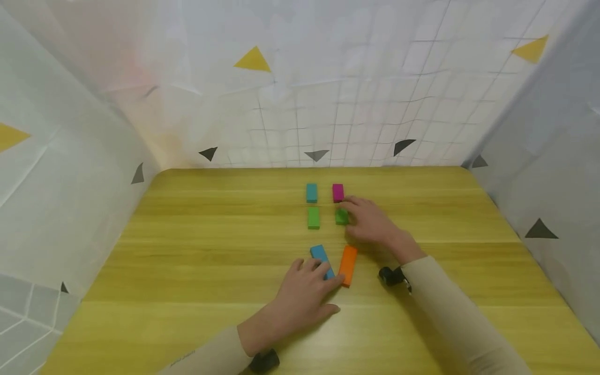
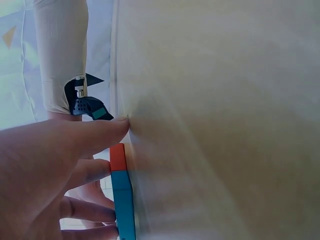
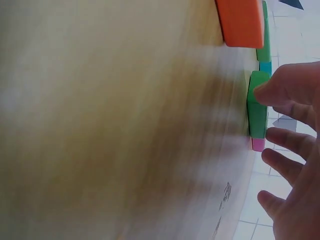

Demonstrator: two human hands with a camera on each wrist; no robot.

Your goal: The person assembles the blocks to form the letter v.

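My right hand [image 1: 372, 221] reaches over a green block [image 1: 341, 216]. Its thumb is at the block's near side and the index finger curls over the far end; in the right wrist view the thumb overlaps the green block [image 3: 257, 117]. The left hand [image 1: 302, 297] is spread low over the table, fingers on a blue block [image 1: 319, 253] and index fingertip at the near end of an orange block [image 1: 348, 264]. These two blocks slant toward each other at their near ends, and the left thumb [image 2: 107, 132] stays apart from them.
Beyond the hands, a second green block [image 1: 313, 218] lies left of the first. Behind this pair are a teal block [image 1: 311, 193] and a magenta block [image 1: 338, 192]. White sheets [image 1: 187, 104] wall in the back and sides of the wooden table [image 1: 197, 234].
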